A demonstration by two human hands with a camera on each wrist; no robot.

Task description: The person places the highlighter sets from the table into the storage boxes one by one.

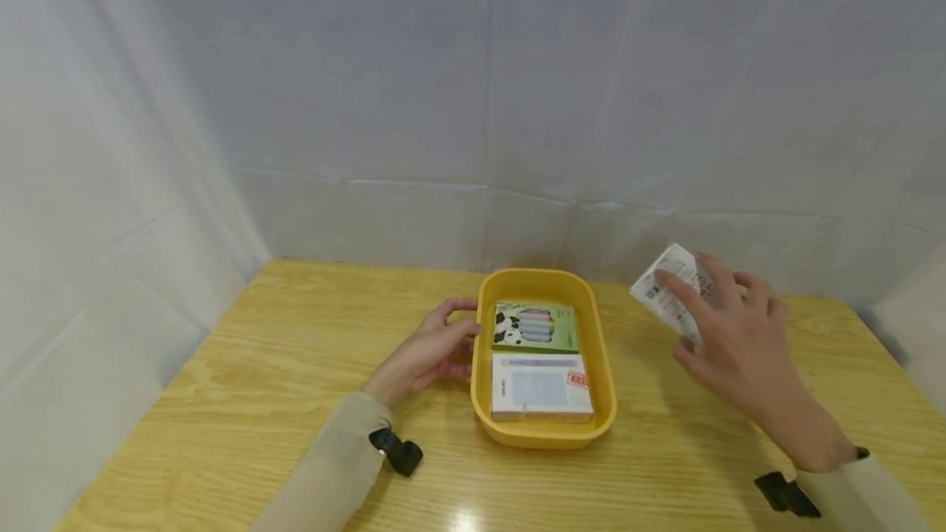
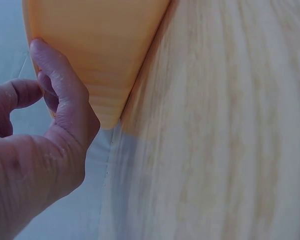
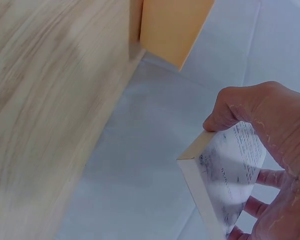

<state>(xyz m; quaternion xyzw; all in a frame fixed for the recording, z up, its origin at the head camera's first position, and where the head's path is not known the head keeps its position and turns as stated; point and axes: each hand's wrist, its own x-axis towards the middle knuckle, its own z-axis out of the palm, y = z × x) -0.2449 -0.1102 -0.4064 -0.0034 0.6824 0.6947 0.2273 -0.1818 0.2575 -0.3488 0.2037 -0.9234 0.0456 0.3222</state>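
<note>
A yellow plastic tray sits on the table, holding a green box with a panda and coloured sticks pictured on it, and a white box with a red label nearer me. At the tray's left side, my left hand holds the rim; in the left wrist view, its bent fingers meet the outer wall. Off to the right, my right hand grips a small white box with printed text, raised and tilted. The right wrist view shows thumb and fingers along the box's edges.
The tray stands on a wooden table near its back edge. Pale sheeting hangs behind the table and along its sides. Dark straps circle both sleeved wrists.
</note>
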